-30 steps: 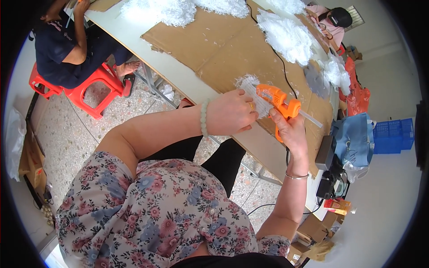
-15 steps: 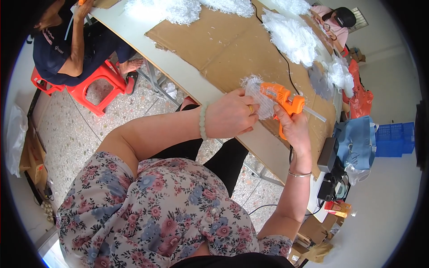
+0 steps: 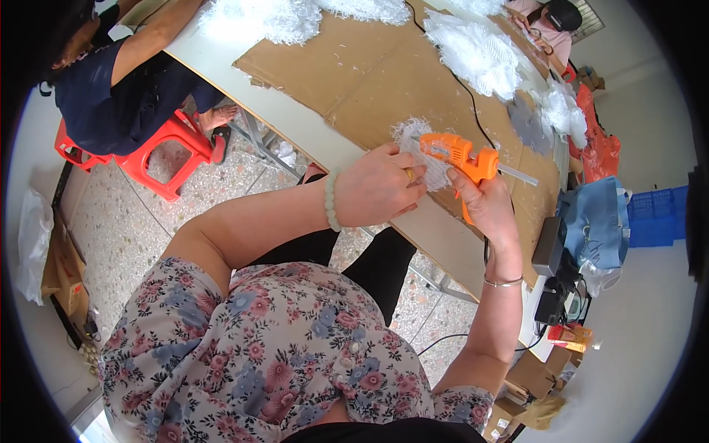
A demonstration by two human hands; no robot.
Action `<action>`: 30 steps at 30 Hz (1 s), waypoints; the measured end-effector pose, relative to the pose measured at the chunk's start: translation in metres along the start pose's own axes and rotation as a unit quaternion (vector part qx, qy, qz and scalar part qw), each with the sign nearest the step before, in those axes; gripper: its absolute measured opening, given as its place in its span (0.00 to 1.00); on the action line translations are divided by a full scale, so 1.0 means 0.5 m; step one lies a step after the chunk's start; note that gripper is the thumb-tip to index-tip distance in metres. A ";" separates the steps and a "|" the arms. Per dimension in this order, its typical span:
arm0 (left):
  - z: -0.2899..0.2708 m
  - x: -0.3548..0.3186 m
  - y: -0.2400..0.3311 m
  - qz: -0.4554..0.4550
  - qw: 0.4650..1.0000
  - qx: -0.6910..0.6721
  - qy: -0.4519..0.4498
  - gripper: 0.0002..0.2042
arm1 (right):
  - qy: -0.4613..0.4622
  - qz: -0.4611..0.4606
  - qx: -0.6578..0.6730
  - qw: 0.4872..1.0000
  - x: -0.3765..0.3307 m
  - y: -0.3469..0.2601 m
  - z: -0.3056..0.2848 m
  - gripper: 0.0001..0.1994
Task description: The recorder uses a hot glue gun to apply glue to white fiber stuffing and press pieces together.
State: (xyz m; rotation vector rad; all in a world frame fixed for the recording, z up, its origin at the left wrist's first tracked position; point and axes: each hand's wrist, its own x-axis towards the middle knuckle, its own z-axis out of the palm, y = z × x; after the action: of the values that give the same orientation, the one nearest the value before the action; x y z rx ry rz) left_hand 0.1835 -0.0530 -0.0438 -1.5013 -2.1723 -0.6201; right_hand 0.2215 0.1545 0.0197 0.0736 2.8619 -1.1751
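My right hand grips an orange hot glue gun by its handle, with a pale glue stick poking out of its back. The gun's nozzle end lies over a piece of white fringed mesh fabric. My left hand is closed on that piece's near left edge, its back turned up and its fingertips partly hidden. Both hands are over the table's near edge, close together.
Brown cardboard covers much of the table. Heaps of white fringed fabric lie on it, and a black cord crosses it. A co-worker on a red stool sits at left, another person at far right. A blue bag hangs at right.
The glue gun, fabric and both hands have shifted only slightly in view. The co-worker at left has stretched an arm out over the table.
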 end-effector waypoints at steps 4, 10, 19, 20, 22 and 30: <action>-0.002 0.002 0.001 0.005 0.999 0.012 0.037 0.11 | 0.029 -0.048 -0.035 0.998 0.008 0.007 0.005 0.17; 0.001 0.003 0.004 -0.004 1.000 0.015 0.017 0.10 | 0.050 -0.039 -0.066 0.996 0.010 0.008 0.002 0.16; 0.011 0.004 0.004 -0.004 0.999 0.036 0.038 0.09 | -0.029 -0.032 -0.019 0.999 0.005 0.009 -0.012 0.17; 0.011 0.005 0.005 -0.003 0.999 0.036 0.036 0.09 | -0.044 -0.013 -0.013 0.999 0.005 0.009 -0.015 0.16; 0.010 0.006 0.006 -0.002 0.999 0.021 0.038 0.08 | -0.057 0.006 -0.005 0.998 0.004 0.009 -0.018 0.16; 0.013 0.007 0.008 -0.003 0.999 0.019 0.037 0.07 | -0.050 0.012 0.004 0.999 0.003 0.012 -0.019 0.15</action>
State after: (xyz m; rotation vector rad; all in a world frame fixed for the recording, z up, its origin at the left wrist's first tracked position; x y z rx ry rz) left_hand 0.1856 -0.0455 -0.0466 -1.4306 -2.1217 -0.6229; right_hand 0.2200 0.1655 0.0224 0.0466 2.7622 -1.1528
